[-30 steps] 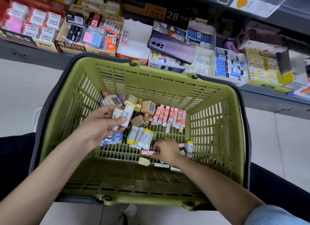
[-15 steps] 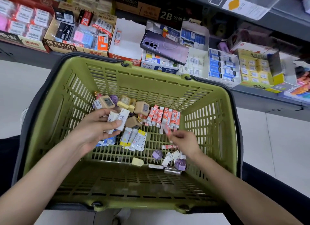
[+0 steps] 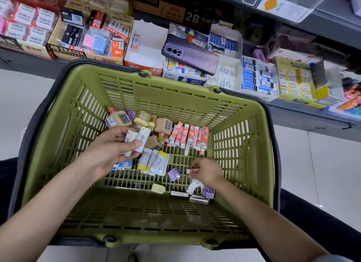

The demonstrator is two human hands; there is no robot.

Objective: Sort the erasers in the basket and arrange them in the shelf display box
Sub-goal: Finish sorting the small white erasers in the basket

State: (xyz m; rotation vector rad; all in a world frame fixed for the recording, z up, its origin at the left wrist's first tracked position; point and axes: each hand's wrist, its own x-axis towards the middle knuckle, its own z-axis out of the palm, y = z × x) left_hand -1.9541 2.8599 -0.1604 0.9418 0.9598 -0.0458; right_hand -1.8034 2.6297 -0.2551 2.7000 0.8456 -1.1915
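A green plastic basket (image 3: 175, 97) rests on my lap and holds several loose erasers. My left hand (image 3: 109, 152) grips a small stack of white boxed erasers (image 3: 139, 137) above the basket floor. My right hand (image 3: 207, 171) pinches one red-and-white eraser (image 3: 193, 171) low in the basket, right of centre. A row of red-and-white erasers (image 3: 188, 134) stands along the far wall. White-and-yellow erasers (image 3: 154, 161) lie in the middle, tan ones (image 3: 163, 126) at the back, purple ones (image 3: 173, 173) near my right hand.
Beyond the basket runs a shelf with display boxes: a nearly empty white box (image 3: 146, 46), a "4B ERASER" box (image 3: 88, 41), a blue-eraser box (image 3: 257, 78) and a yellow box (image 3: 295, 82). A purple phone (image 3: 190, 53) lies across the boxes. Grey floor lies on both sides.
My right hand has dropped from beside the red row to the basket floor and now pinches another red-and-white eraser. My left hand keeps holding its stack.
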